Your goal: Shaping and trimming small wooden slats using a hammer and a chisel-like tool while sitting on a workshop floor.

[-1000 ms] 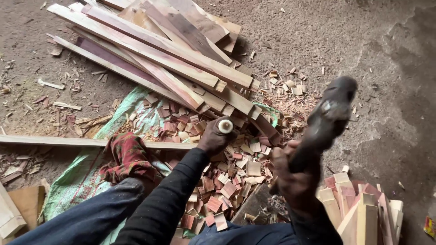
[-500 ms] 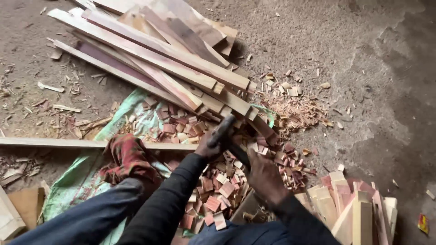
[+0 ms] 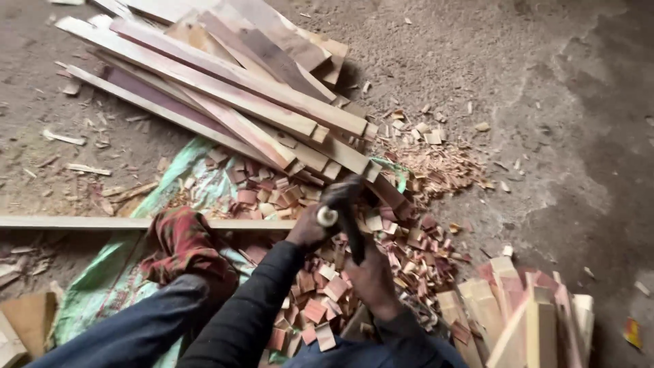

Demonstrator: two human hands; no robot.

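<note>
Up at 11 o'clock sits the plank pile [image 3: 225, 88], with the chip heap [image 3: 320, 286] spread below it. Dead center, right hand [image 3: 371, 276] has fingers wrapped round a dark hatchet-like tool [image 3: 344, 211]; left hand [image 3: 310, 230] pinches a pale peg [image 3: 327, 217] right beside the head. Risky, I'd say: one glancing blow catches those left fingers.

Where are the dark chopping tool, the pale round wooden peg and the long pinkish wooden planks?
dark chopping tool [image 3: 349, 218], head view, middle of its body.
pale round wooden peg [image 3: 328, 217], head view, end face.
long pinkish wooden planks [image 3: 225, 82], head view, top plank.
</note>
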